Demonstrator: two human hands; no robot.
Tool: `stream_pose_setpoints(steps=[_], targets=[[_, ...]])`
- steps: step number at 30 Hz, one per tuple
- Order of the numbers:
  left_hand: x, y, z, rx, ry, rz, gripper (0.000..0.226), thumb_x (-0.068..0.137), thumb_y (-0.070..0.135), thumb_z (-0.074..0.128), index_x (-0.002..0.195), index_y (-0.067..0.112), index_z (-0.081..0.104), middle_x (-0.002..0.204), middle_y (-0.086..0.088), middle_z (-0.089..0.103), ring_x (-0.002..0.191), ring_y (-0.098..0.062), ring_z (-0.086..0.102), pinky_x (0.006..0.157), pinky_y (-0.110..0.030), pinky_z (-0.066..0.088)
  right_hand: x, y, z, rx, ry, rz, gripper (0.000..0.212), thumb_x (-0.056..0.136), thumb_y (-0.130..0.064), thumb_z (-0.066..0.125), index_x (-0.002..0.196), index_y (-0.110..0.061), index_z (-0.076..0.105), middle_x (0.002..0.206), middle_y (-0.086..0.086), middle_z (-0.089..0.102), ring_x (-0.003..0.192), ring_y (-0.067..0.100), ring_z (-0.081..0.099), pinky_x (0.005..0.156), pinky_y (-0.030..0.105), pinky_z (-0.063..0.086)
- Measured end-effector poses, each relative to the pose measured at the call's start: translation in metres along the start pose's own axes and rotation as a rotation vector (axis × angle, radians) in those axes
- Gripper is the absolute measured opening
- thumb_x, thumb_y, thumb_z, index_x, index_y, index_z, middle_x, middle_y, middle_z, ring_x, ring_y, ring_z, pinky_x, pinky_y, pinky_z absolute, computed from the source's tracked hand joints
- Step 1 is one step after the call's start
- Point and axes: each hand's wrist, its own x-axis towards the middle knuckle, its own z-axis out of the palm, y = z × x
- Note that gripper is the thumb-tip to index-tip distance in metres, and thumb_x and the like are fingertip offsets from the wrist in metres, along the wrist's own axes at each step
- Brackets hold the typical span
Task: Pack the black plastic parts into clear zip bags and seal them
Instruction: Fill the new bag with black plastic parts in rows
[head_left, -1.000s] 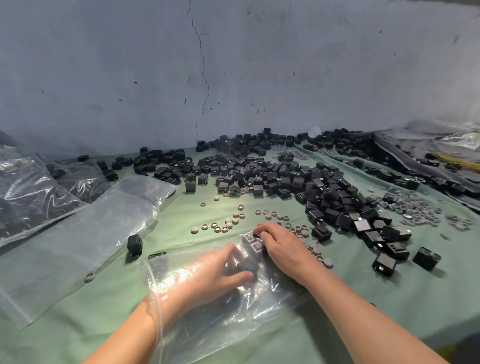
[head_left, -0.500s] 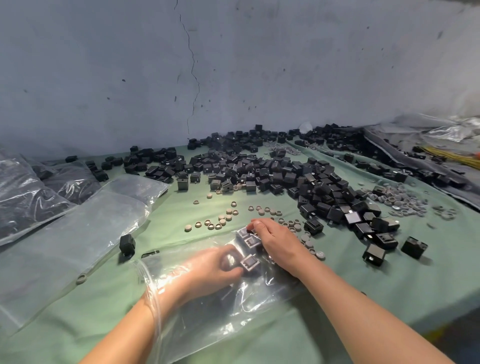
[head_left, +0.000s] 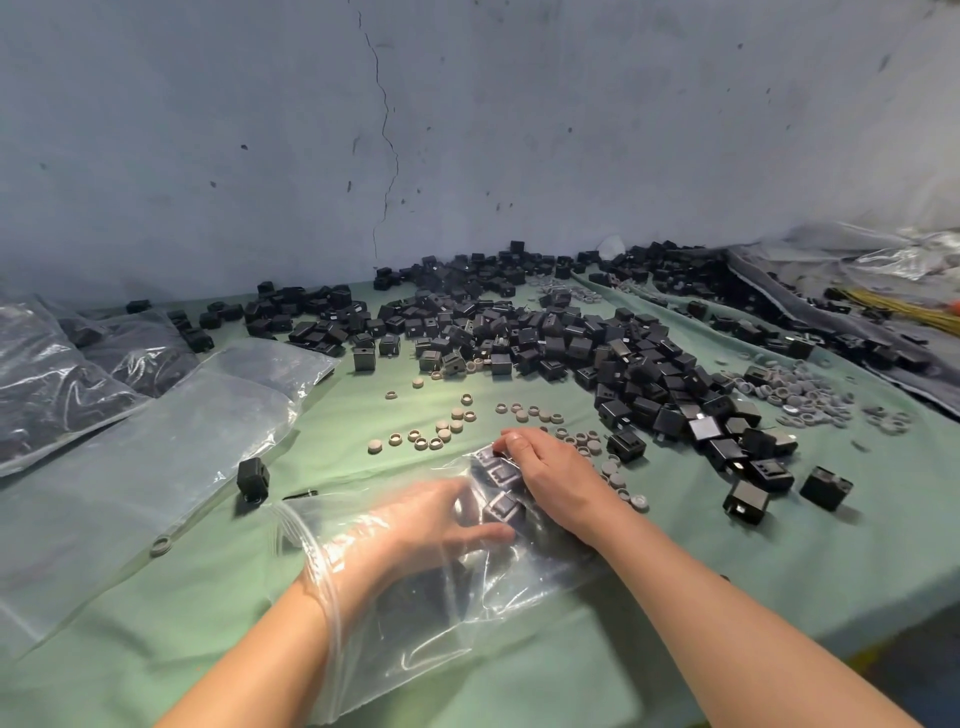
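Observation:
A clear zip bag (head_left: 415, 613) lies on the green cloth in front of me, its mouth around my left wrist. My left hand (head_left: 431, 519) is inside the bag, fingers apart, touching a few black plastic parts (head_left: 501, 506) at the bag's far end. My right hand (head_left: 550, 473) rests on top of that far end from outside, fingers curled down over the plastic and the parts under it. A big pile of loose black parts (head_left: 545, 338) spreads across the table behind the hands.
Beige rings (head_left: 436, 431) lie just beyond the bag and grey rings (head_left: 795, 400) at the right. Empty clear bags (head_left: 156, 441) and filled bags (head_left: 41, 384) are on the left. One black part (head_left: 253, 475) stands by the bag's mouth. The table edge (head_left: 883, 623) drops away at the right front.
My left hand has drawn back a little inside the bag, so the black parts between the two hands now show. My right hand stays on the bag's far end.

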Motion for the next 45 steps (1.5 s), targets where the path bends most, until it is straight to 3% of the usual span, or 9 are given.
stream_pose_setpoints(steps=[4,9,13,17,25,32,35,41,45], targets=[[0.001,0.008,0.003,0.043,0.007,-0.037,0.041,0.084,0.048,0.068,0.066,0.016,0.048,0.061,0.004,0.051,0.041,-0.002,0.041,0.044,-0.01,0.031,0.001,0.0,0.0,-0.018,-0.006,-0.004,0.039,0.108,-0.042,0.03,0.124,-0.026,0.062,0.125,-0.007,0.062,0.107,0.007,0.053,0.086,0.027,0.039],[-0.009,0.004,0.001,-0.022,0.015,0.014,0.024,0.089,0.037,0.066,0.093,0.017,0.054,0.085,0.007,0.068,0.059,0.006,0.061,0.053,-0.011,0.046,0.002,0.001,0.0,-0.026,-0.007,-0.002,0.032,0.106,-0.032,0.036,0.123,-0.027,0.063,0.134,-0.007,0.06,0.109,0.004,0.048,0.089,0.026,0.036],[-0.012,0.005,0.002,-0.07,0.021,0.062,0.015,0.094,0.027,0.063,0.101,0.017,0.055,0.06,0.027,0.064,0.049,0.014,0.056,0.047,-0.004,0.041,0.002,0.002,0.0,-0.04,-0.022,0.012,0.032,0.102,-0.021,0.038,0.123,-0.029,0.061,0.137,-0.008,0.058,0.11,0.004,0.049,0.087,0.025,0.036],[-0.012,0.008,0.001,-0.041,0.081,0.082,0.021,0.091,0.032,0.065,0.104,0.019,0.055,0.069,0.012,0.061,0.051,0.012,0.056,0.048,-0.005,0.041,0.002,0.003,0.001,-0.043,-0.027,0.015,0.035,0.101,-0.015,0.04,0.126,-0.029,0.059,0.138,-0.008,0.057,0.11,0.003,0.049,0.08,0.015,0.035],[-0.013,0.006,0.005,-0.115,0.09,0.083,0.025,0.088,0.037,0.065,0.107,0.021,0.06,0.076,0.013,0.066,0.061,0.01,0.06,0.059,-0.013,0.046,0.002,0.002,0.001,-0.076,-0.03,0.017,0.038,0.098,-0.009,0.042,0.125,-0.03,0.06,0.138,-0.01,0.056,0.11,0.003,0.046,0.088,0.024,0.035],[-0.009,0.009,0.01,-0.069,0.096,0.034,0.04,0.095,0.038,0.057,0.125,0.014,0.045,0.11,-0.008,0.065,0.097,-0.023,0.069,0.088,-0.04,0.057,0.001,0.001,0.002,-0.087,-0.027,0.006,0.037,0.098,-0.01,0.043,0.122,-0.032,0.059,0.138,-0.01,0.057,0.111,0.002,0.047,0.092,0.025,0.035],[-0.003,0.007,0.01,0.156,0.159,-0.003,0.045,0.095,0.048,0.055,0.123,0.014,0.046,0.11,-0.006,0.064,0.1,-0.028,0.066,0.09,-0.044,0.054,0.001,0.001,0.003,-0.104,-0.033,-0.001,0.037,0.098,-0.01,0.043,0.122,-0.032,0.059,0.138,-0.01,0.056,0.112,0.001,0.047,0.094,0.024,0.035],[0.006,0.0,0.011,0.23,0.137,-0.075,0.05,0.091,0.063,0.051,0.106,0.015,0.05,0.099,-0.006,0.066,0.091,-0.027,0.066,0.086,-0.044,0.055,-0.002,-0.002,0.005,-0.27,-0.037,-0.053,0.034,0.106,-0.035,0.039,0.138,-0.031,0.047,0.142,-0.009,0.054,0.118,0.006,0.051,0.1,0.034,0.044],[0.009,0.003,0.008,0.413,0.245,-0.046,0.049,0.093,0.057,0.05,0.111,0.011,0.056,0.098,-0.008,0.067,0.09,-0.029,0.065,0.085,-0.043,0.054,-0.001,-0.004,0.006,-0.493,-0.165,-0.067,0.055,0.106,-0.055,0.02,0.157,-0.036,0.019,0.166,-0.015,0.014,0.153,0.008,0.011,0.121,0.044,0.021]])
